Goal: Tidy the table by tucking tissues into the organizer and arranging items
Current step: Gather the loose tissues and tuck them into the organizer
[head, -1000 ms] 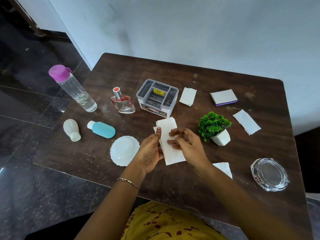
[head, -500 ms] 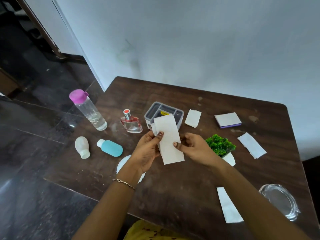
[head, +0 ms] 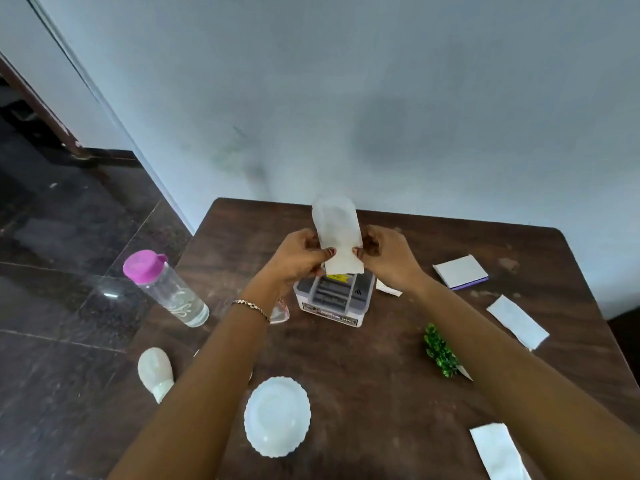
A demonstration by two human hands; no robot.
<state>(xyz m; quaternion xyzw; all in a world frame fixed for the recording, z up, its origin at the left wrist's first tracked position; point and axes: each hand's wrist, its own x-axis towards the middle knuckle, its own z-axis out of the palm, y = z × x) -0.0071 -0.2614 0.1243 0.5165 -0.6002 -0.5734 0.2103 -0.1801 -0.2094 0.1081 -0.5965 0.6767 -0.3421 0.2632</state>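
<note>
A white tissue [head: 337, 233] stands upright between my left hand [head: 298, 259] and my right hand [head: 388, 258], each pinching a side edge. Its lower edge hangs just over the far compartments of the grey organizer [head: 334, 301], which sits mid-table. More loose tissues lie on the dark wooden table [head: 363, 358]: one at the right [head: 517, 322], one at the front right [head: 498, 452], and a corner of another [head: 388, 289] shows behind my right wrist.
A clear bottle with a pink cap [head: 166, 289] and a small white bottle [head: 157, 372] lie at the left edge. A white scalloped dish [head: 277, 415] sits near the front. A small green plant [head: 441, 351], a white-and-purple pad [head: 460, 271] and a perfume bottle [head: 280, 311] are partly hidden by my arms.
Both hands have carried the tissue away from me and raised it upright over the organizer. The camera has tilted up, showing more wall.
</note>
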